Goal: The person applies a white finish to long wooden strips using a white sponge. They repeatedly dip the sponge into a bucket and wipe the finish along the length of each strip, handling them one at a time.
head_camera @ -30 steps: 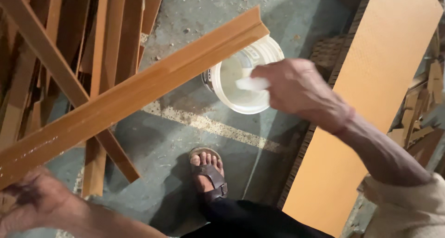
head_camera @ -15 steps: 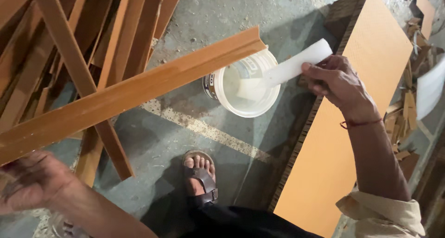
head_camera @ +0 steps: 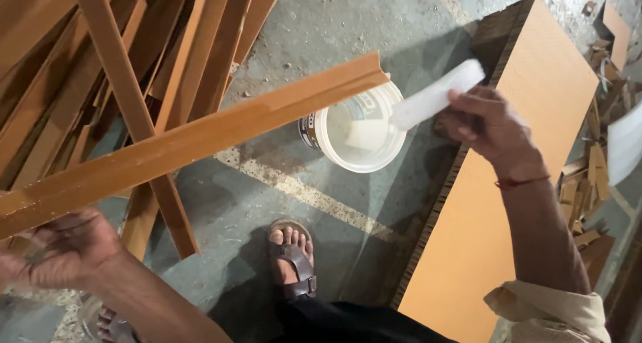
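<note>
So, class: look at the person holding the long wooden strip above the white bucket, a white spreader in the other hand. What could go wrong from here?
1. The wooden strip is gripped only at one end by the left hand; its far end hangs over the white bucket and might dip or swing into it.
2. The white spreader in the right hand is held past the bucket's rim, so any glue could drip onto the floor or the orange board.
3. The sandalled foot is near the bucket; a spill could reach it.

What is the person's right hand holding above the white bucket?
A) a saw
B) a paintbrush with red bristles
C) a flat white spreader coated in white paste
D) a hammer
C: the right hand grips a flat white spreader, its tip above the open white bucket of pale paste on the floor.
</note>
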